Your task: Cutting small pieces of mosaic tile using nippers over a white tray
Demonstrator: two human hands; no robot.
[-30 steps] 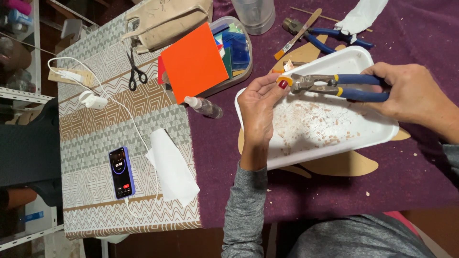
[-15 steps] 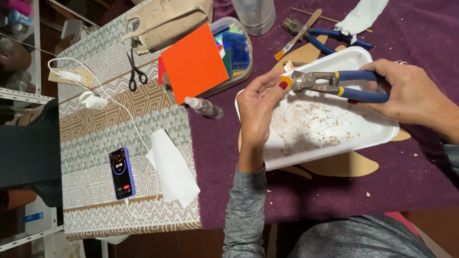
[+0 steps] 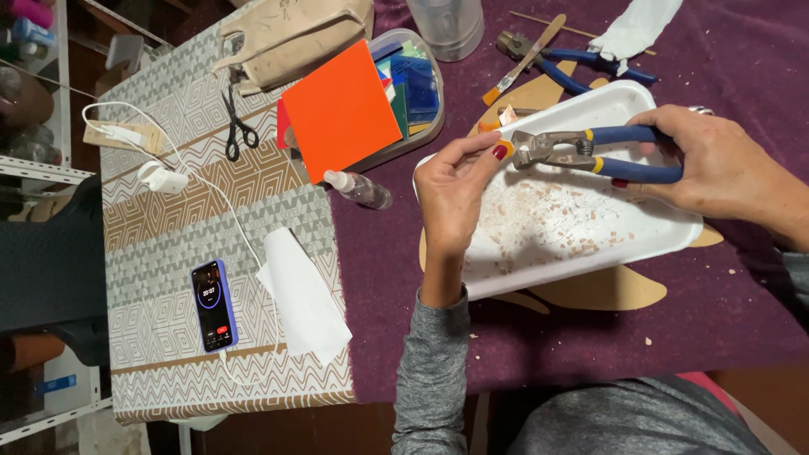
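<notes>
Nipper [image 3: 581, 152] handles half-hidden in right hand [image 3: 716, 164]

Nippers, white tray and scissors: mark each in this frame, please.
nippers [image 3: 552, 149], head view, on the metal head near the pivot.
white tray [image 3: 590, 240], head view, on its bare floor among chips.
scissors [image 3: 236, 126], head view, on the crossed blades above the black handles.

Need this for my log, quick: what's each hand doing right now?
Left hand: fingers pinched on a small orange piece over the white tray.
Right hand: closed around the blue-handled nippers, whose jaws meet that piece.
</notes>
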